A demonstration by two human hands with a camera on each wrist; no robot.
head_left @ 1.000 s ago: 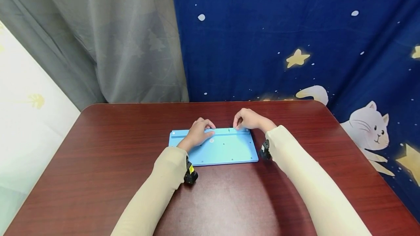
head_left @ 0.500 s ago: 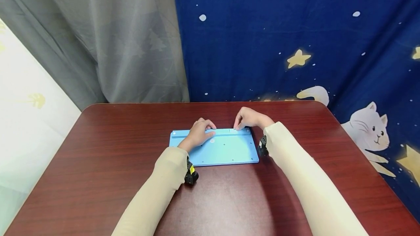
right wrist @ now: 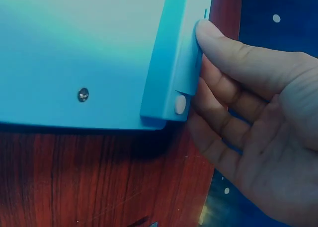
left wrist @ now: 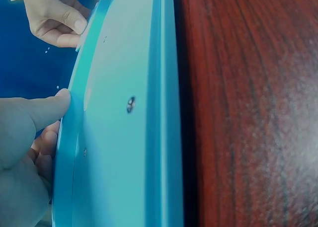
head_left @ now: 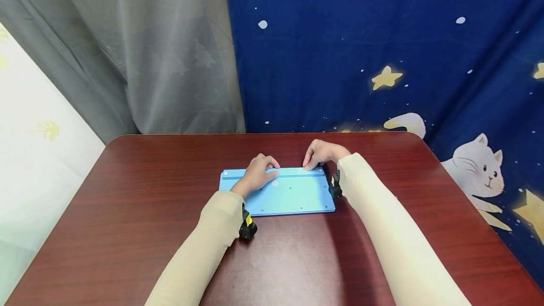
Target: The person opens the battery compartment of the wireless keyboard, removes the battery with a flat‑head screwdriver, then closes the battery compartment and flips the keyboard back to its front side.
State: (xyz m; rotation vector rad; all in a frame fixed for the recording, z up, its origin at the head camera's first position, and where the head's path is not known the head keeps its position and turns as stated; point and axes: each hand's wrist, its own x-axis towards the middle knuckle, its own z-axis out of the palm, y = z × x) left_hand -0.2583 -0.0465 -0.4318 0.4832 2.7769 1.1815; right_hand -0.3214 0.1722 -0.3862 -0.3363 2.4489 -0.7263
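A light-blue keyboard (head_left: 297, 197) lies face down on the table, its underside with small screws and a raised ridge along the far edge. My left hand (head_left: 256, 174) grips that ridge left of the middle, thumb on the near side and fingers behind it. Towards the right end, my right hand (head_left: 322, 152) pinches the ridge. In the right wrist view its thumb (right wrist: 211, 33) presses on what looks like a battery cover (right wrist: 189, 63), next to a pale round foot (right wrist: 180, 105); the other fingers curl behind the edge. The keys are hidden underneath.
The dark red wooden table (head_left: 127, 230) extends around the keyboard. Beyond its far edge hang a grey curtain (head_left: 182, 60) and a blue curtain (head_left: 314, 51) with stars and a cat. Each wrist wears a small black camera (head_left: 248, 226).
The right wrist and forearm have swung a little to the left, while the right fingertips stay at nearly the same place on the ridge. My left hand and the keyboard have hardly moved.
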